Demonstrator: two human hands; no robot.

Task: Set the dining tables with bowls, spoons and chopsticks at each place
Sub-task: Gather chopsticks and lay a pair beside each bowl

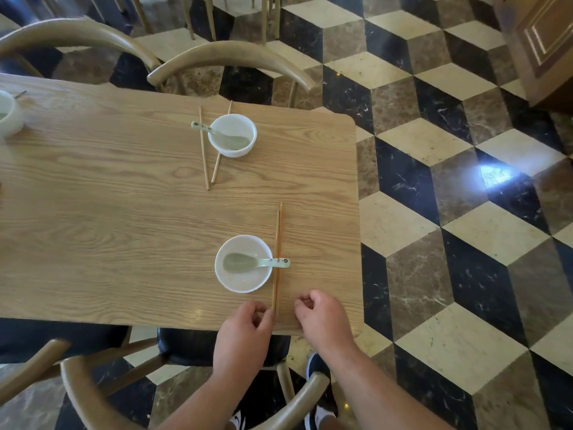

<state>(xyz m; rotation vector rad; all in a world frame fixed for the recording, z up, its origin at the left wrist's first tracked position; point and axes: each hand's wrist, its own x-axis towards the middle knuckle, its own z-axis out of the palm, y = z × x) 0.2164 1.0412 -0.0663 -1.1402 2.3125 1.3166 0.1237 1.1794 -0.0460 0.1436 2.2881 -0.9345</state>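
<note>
Chopsticks (277, 259) beside bowl (243, 263), near ends at left hand (245, 328) fingers (263, 311)

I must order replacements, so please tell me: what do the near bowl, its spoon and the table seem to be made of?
Near bowl: probably glazed white ceramic, smooth with a soft sheen. Its spoon: likely glazed ceramic too, pale green with small dark marks on the handle. Table: light wood or wood-look laminate, with visible grain and a matte finish.
</note>
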